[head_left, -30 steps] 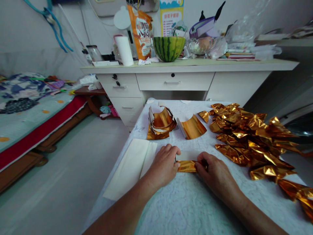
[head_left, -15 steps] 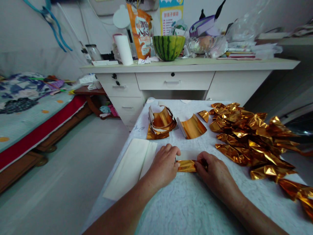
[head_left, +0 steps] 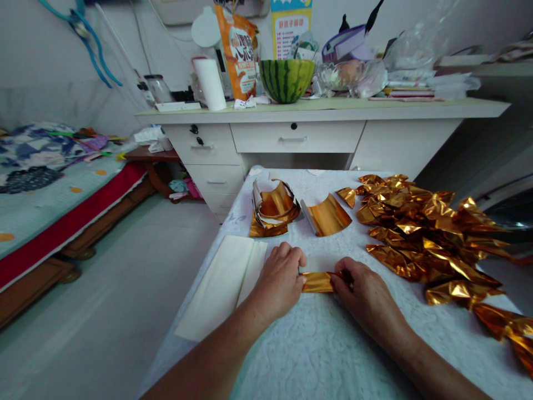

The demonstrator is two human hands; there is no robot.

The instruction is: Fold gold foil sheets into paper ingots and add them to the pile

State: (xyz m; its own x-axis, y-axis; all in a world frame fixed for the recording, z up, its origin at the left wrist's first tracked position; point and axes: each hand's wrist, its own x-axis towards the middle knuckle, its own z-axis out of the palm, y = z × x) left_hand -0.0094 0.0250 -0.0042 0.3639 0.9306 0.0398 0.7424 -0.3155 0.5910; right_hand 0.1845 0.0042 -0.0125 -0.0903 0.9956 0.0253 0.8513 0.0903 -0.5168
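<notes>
A narrow folded strip of gold foil paper (head_left: 317,282) lies between my hands, low over the cloth-covered table. My left hand (head_left: 282,278) pinches its left end, fingers closed. At the other end, my right hand (head_left: 361,286) grips the strip between thumb and curled fingers; its fingertips are partly hidden. A pale sheet (head_left: 320,263) shows just behind the strip. Left of my left hand lie white paper sheets (head_left: 214,286). Beyond my hands are a curled stack of gold paper (head_left: 272,205) and one curved gold sheet (head_left: 331,215).
A heap of folded gold foil pieces (head_left: 428,233) covers the table's right side. Behind the table stands a white desk (head_left: 297,136) carrying a watermelon half (head_left: 287,80), an orange snack bag (head_left: 239,55) and a paper roll (head_left: 210,83). A bed (head_left: 75,205) is at left.
Almost nothing differs. Both hands keep their hold on the gold foil strip, with only a very slight shift of the left hand.
</notes>
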